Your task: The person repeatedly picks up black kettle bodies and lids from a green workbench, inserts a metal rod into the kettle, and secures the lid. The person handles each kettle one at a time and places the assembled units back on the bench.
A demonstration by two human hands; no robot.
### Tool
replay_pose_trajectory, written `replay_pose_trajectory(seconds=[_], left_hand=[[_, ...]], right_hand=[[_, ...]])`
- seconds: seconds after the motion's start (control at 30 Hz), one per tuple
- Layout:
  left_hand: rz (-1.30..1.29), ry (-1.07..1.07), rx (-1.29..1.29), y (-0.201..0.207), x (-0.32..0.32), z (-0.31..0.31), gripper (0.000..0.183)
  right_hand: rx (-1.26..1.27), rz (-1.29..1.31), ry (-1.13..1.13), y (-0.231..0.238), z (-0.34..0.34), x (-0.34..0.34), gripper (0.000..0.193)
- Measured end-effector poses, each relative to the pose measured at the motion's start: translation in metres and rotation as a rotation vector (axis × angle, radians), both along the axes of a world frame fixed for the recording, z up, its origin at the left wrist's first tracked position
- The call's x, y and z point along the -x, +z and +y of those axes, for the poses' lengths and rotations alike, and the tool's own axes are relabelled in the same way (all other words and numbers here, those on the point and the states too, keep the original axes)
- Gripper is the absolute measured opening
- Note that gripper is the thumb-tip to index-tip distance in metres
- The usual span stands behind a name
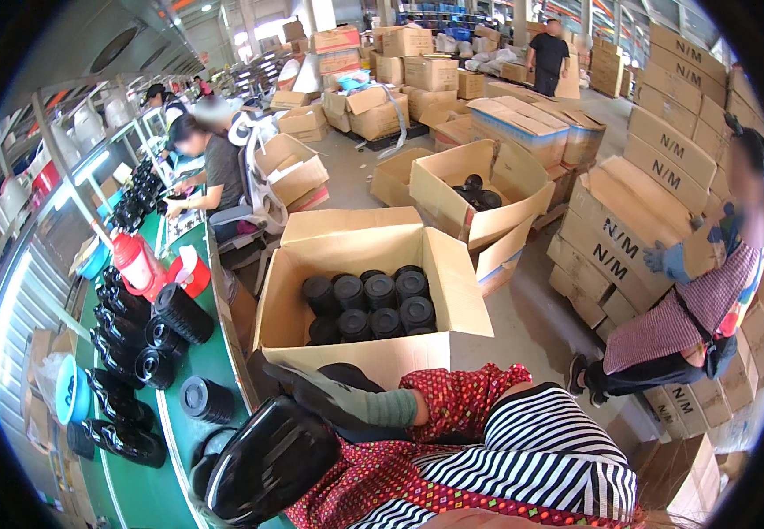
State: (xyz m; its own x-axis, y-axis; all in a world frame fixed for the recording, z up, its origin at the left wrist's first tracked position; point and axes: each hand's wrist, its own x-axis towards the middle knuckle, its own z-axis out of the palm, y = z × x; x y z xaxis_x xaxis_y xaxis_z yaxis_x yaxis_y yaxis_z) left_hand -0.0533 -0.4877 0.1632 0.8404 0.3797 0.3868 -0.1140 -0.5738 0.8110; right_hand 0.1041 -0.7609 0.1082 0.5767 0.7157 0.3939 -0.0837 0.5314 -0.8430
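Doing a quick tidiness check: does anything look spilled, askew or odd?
Nothing looks clearly spilled or damaged. Mildly odd: black pieces in the farther open carton lie loosely bunched, whereas black cylinders in the nearer carton stand in rows.

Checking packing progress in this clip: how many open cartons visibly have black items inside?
2: the front carton, near the picture's centre, and the rear carton, beyond it to the right. More may be hidden.
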Motion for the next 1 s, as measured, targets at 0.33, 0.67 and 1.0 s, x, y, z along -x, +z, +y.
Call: replay_pose_trajectory(seconds=[0.33, 0.67, 1.0], left_hand=[[0.04, 0.0, -0.079, 0.0, -0.037, -0.016, 0.051], [0.076, 0.003, -0.122, -0.008, -0.055, -0.023, 0.054], [0.094, 0.015, -0.102, -0.016, -0.05, -0.008, 0.057]], right_hand=[[-0.135, 0.739, 0.313, -0.008, 0.006, 0.031, 0.044], [-0.059, -1.12, -0.37, 0.08, -0.027, 0.025, 0.104], [-0.075, 0.415, -0.073, -0.039, 0.03, 0.016, 0.046]])
